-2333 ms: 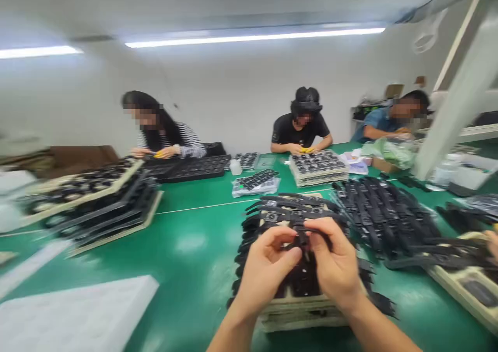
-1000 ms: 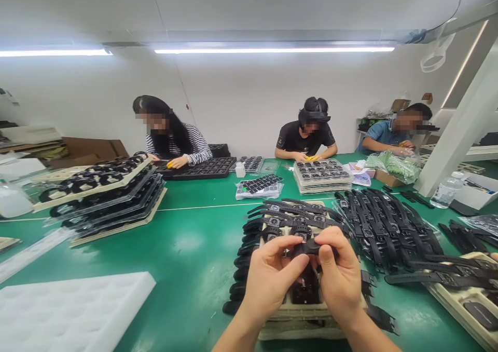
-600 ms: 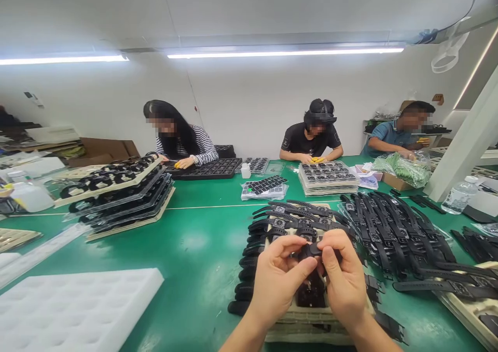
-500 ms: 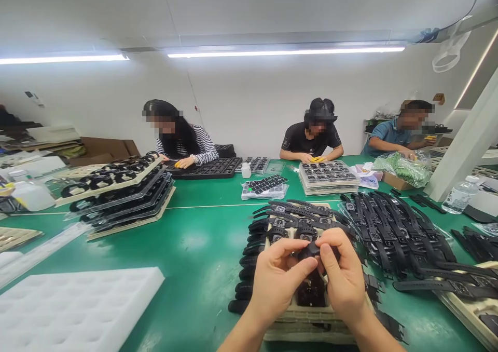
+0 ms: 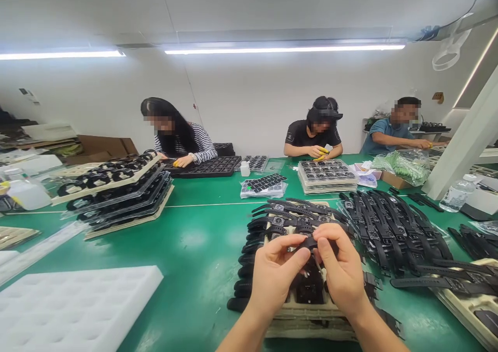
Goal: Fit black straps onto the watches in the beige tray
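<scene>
Between the fingertips of my left hand (image 5: 272, 276) and my right hand (image 5: 343, 271) is a small black watch (image 5: 310, 243). Both thumbs and forefingers pinch it from either side, hiding much of it; whether a strap is attached cannot be made out. Just below lies a dark watch body (image 5: 309, 291) in a pocket of the stacked cream trays (image 5: 288, 313). Beyond my fingers, rows of black strapped watches (image 5: 278, 221) lie across the top tray, with several straps hanging over its left side.
More strapped watches (image 5: 389, 227) are heaped on the right, near a water bottle (image 5: 459, 193). A white foam tray (image 5: 78, 310) lies front left, with a tilted stack of loaded trays (image 5: 128, 206) behind it. Several co-workers sit across the green table (image 5: 190, 248).
My hands stay pinched on the watch, with only slight finger movement. Across the table, the middle co-worker's hand has risen, and the right one has turned and reached toward the trays.
</scene>
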`<state>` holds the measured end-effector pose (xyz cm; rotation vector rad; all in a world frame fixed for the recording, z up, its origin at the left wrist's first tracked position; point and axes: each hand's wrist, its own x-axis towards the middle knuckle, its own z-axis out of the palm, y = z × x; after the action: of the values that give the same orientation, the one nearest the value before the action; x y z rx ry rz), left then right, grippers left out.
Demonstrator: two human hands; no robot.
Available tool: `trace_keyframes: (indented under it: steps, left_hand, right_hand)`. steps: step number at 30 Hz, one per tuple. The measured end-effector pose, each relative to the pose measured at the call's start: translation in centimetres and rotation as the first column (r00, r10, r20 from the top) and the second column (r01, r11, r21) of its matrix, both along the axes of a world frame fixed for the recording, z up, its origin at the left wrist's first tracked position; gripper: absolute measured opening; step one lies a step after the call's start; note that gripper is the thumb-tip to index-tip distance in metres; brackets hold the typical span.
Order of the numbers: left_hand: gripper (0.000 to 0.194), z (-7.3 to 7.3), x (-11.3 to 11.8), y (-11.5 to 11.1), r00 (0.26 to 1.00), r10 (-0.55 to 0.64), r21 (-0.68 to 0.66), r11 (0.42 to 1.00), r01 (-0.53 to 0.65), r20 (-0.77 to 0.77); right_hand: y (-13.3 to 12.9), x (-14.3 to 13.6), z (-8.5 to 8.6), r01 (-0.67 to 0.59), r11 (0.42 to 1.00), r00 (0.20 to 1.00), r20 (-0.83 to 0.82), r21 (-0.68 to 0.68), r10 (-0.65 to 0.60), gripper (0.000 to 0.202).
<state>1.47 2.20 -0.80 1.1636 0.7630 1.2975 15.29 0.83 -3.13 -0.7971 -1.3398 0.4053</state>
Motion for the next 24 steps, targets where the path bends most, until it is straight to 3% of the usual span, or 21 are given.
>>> trace_keyframes:
  steps: [6, 12, 19, 24]
  left_hand:
    - [0.025, 0.0, -0.3, 0.0, 0.997, 0.033, 0.054, 0.998, -0.029, -0.075]
    - [0.034, -0.2, 0.7, -0.1, 0.999, 0.039, 0.024, 0.999, -0.039, 0.018]
    - [0.030, 0.1, -0.2, -0.1, 0.997, 0.029, 0.046, 0.999, -0.026, -0.078]
    - [0.032, -0.2, 0.2, -0.3, 0.996, 0.090, 0.098, 0.991, -0.091, 0.013]
  right_hand:
    - [0.0, 0.3, 0.7, -0.057, 0.998, 0.998, 0.031, 0.015, 0.056, 0.013]
    - [-0.1, -0.7, 0.7, 0.081, 0.989, 0.995, -0.065, 0.120, -0.074, 0.013]
    - [-0.2, -0.2, 1.0, -0.002, 1.000, 1.000, -0.001, 0.029, 0.002, 0.014]
    - [-0.4, -0.1, 0.6, 0.032, 0.999, 0.999, -0.014, -0.007, -0.033, 0.014]
